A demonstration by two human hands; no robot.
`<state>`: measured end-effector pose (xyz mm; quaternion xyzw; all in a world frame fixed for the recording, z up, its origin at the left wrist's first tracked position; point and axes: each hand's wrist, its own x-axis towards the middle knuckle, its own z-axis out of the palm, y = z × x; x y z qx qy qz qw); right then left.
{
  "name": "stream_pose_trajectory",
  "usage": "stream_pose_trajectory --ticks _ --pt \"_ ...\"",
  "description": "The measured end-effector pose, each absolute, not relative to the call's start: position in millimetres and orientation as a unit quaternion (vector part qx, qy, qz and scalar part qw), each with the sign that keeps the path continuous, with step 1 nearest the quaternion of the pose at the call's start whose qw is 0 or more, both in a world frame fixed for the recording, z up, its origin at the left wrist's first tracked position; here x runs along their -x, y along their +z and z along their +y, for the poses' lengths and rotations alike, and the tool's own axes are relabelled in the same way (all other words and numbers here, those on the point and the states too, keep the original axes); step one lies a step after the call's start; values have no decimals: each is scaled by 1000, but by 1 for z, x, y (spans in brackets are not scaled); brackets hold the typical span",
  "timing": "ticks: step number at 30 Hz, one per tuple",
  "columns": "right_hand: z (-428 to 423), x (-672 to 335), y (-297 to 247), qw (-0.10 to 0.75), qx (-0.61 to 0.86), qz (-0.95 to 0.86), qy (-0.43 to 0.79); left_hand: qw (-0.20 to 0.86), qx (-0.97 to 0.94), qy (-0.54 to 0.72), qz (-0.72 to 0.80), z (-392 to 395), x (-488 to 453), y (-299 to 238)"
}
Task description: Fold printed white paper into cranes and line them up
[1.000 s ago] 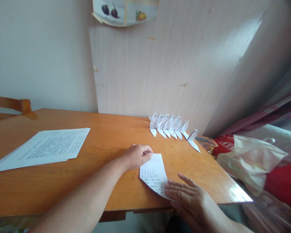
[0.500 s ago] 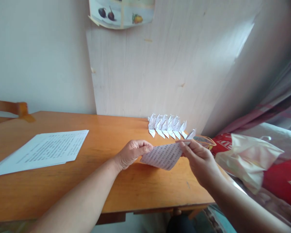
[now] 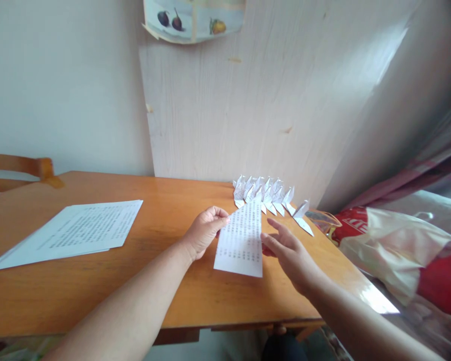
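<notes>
"While we keep the clock centred on the printed sheet [image 3: 241, 243], 12 pointing away from us, what do we log for contact?"

"The left hand [image 3: 207, 231] at 10 o'clock, thumb and fingers pinching the edge. The right hand [image 3: 287, 251] at 3 o'clock, thumb at the opposite edge, index finger pointing loosely toward 10. Whether the right grips or merely brushes the paper, we cannot tell."

"Position of the sheet?"

"Between both hands, above the tabletop [image 3: 165, 298]; we judge it lifted, not lying flat. Its far end overlaps, in our view, the row of folded paper figures [image 3: 275, 194] at 1 o'clock. Long axis roughly 12 to 6, slanted edge toward 11. Key relation, by our judgement: the long sides face the hands, neither hand is plainly nearer, and the left has the surer hold."

"Differences from half a second back?"

"There we had the long axis tipped toward 2 o'clock, the right hand clamped on the far corner. Now the sheet has swung upright to us, and the right hand sits partway down the side, fingers looser."

"Unchanged?"

"The stack of pages [image 3: 86, 228] at 9 o'clock."
</notes>
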<state>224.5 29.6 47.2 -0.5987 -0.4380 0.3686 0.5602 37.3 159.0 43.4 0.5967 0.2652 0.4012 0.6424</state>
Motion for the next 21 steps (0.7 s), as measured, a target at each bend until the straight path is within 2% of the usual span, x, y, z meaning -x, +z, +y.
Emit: stream_pose_trajectory --ticks 4,9,11,14,17,21 --pt "26 -222 33 564 574 -411 428 611 -626 385 295 158 -39 41" --pt "28 -233 29 551 613 -411 389 576 -692 311 305 157 -38 38" --pt "28 -238 26 531 649 -440 322 569 -705 301 298 157 -38 36" --pt "20 -239 24 474 675 -545 152 554 -704 327 303 159 -40 33" --pt "7 -227 27 380 623 -684 18 545 -684 361 325 161 -41 32" --pt "-1 -204 28 257 580 -769 -82 562 -660 359 347 161 -42 30"
